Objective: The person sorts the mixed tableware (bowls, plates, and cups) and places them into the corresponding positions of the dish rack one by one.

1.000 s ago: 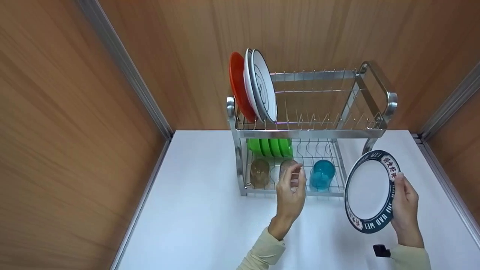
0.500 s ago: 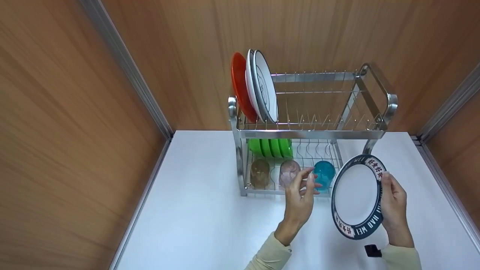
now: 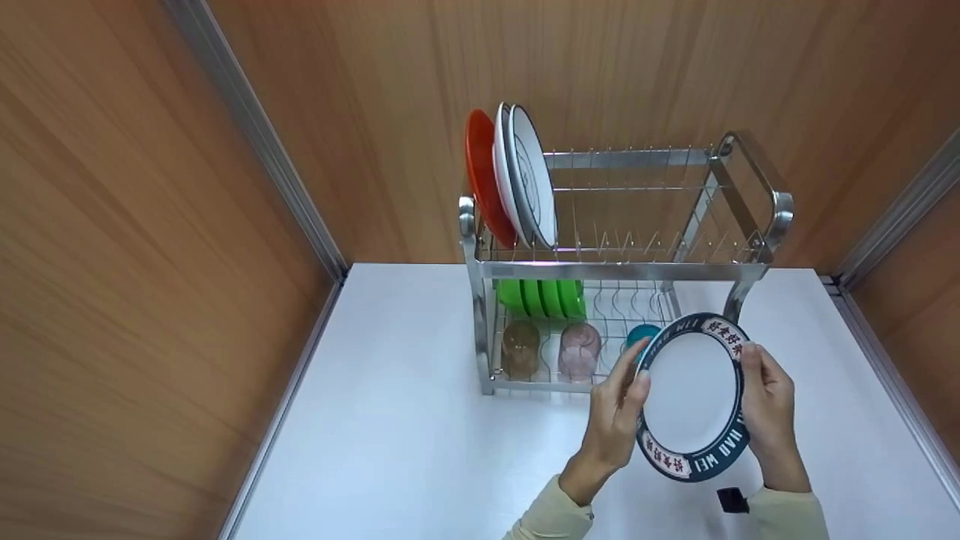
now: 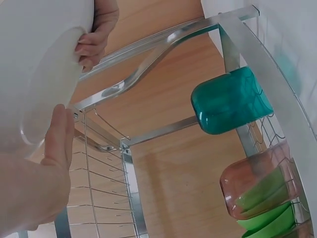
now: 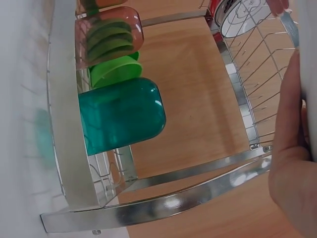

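Observation:
A white plate with a dark lettered rim is held up tilted in front of the dish rack. My right hand grips its right edge, thumb on the face and fingers behind. At the left edge is my left hand, its thumb at the front of the rim and its fingers reaching behind. The left wrist view shows these fingers lying straight along the plate's pale underside. Behind the plate, a blue-green cup on the lower rack is partly hidden in the head view.
The two-tier metal rack carries a red plate and white plates at its upper left. Below are green bowls, an amber cup and a pink cup. Wooden walls surround the white tabletop.
My right hand has brought the plate leftward. My left hand has moved right, from in front of the pink cup to the plate's left rim.

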Motion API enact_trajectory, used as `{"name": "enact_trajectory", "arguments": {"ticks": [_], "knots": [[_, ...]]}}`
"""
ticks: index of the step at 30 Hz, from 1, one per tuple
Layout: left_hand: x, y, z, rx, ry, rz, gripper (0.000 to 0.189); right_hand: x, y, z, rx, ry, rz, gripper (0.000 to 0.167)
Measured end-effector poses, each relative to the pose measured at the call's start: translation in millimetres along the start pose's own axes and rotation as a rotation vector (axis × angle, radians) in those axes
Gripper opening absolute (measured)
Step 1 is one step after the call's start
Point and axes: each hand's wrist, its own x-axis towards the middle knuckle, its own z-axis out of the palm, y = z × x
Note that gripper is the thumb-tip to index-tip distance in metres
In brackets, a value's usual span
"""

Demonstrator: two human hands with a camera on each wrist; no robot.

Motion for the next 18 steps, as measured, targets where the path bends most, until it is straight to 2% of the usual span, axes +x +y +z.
{"name": "enact_trajectory", "arguments": {"ticks": [4,8,10,12,18], "knots": [[-1.2,-0.9,1.5,-0.024,-0.036,-0.014,0.051,0.1,1,3,-0.022,0.012,-0.004,0.037],[-1.9,2.3,1.1,-0.102,-0.078,-0.070,0.052,1.8,3,6,-0.109,0.036,-0.043,0.036],[-1.9,5.0,0.4,-0.119,-0.083,-0.077,0.051,3.2,4,8,-0.153,0.041,-0.064,0.037],[-1.7,7.2,-0.2,-0.102,-0.072,-0.056,0.049,4.2,5,9,-0.171,0.037,-0.081,0.038],[-2.9,8.4,-2.4,0.044,-0.005,0.012,0.038,3.7,7,13,-0.157,0.020,-0.108,0.037]]}}
